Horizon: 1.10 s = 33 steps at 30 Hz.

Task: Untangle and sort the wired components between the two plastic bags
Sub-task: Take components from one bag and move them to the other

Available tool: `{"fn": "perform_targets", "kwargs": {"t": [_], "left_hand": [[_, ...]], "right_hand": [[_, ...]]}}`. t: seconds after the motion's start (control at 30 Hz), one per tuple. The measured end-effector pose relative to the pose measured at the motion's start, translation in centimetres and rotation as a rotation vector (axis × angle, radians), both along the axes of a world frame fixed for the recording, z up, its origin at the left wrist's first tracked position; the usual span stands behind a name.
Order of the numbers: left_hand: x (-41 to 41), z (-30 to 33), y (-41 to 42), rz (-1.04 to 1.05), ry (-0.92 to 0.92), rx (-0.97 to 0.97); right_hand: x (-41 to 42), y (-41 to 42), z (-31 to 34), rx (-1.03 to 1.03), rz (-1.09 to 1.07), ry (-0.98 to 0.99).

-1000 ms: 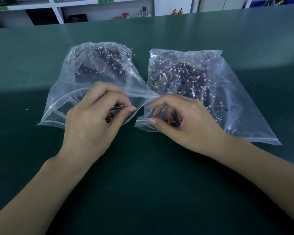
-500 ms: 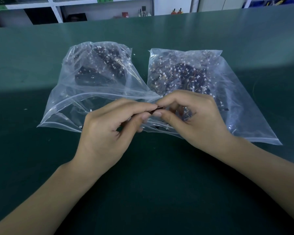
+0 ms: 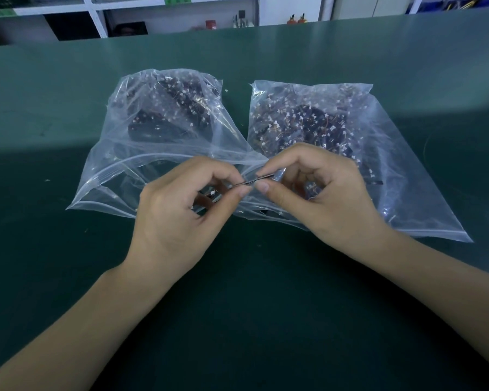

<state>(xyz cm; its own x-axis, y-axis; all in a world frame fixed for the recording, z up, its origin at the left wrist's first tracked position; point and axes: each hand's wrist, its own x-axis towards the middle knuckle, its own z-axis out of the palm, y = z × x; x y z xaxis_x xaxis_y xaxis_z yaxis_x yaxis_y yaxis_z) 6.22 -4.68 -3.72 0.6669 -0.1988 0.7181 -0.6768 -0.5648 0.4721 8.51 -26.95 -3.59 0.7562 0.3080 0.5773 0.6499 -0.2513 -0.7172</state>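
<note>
Two hands, left hand & right hand fingers pinching one wired component, no legible labels

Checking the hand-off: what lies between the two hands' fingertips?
Head view: a thin dark wired component spans the gap, pinched by the left hand and right hand.

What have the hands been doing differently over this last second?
The left hand left its bag's mouth and moved right to meet the right hand; both now pinch one thin dark component between them. Both plastic bags stayed put on the green table.
</note>
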Motion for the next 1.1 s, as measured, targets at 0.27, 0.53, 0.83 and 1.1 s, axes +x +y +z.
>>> {"fn": "perform_targets", "kwargs": {"t": [0.27,0.53,0.83,1.1], "left_hand": [[0.24,0.03,0.22,0.014,-0.009,0.03],[0.14,-0.04,0.24,0.025,-0.006,0.042],[0.05,0.02,0.21,0.029,-0.003,0.059],[0.04,-0.02,0.15,0.056,-0.018,0.035]], "right_hand": [[-0.27,0.02,0.52,-0.055,0.003,0.009],[-0.27,-0.05,0.6,-0.066,0.004,-0.007],[-0.26,-0.01,0.5,-0.062,0.002,0.015],[0.12,-0.35,0.54,-0.187,-0.027,-0.037]]}}
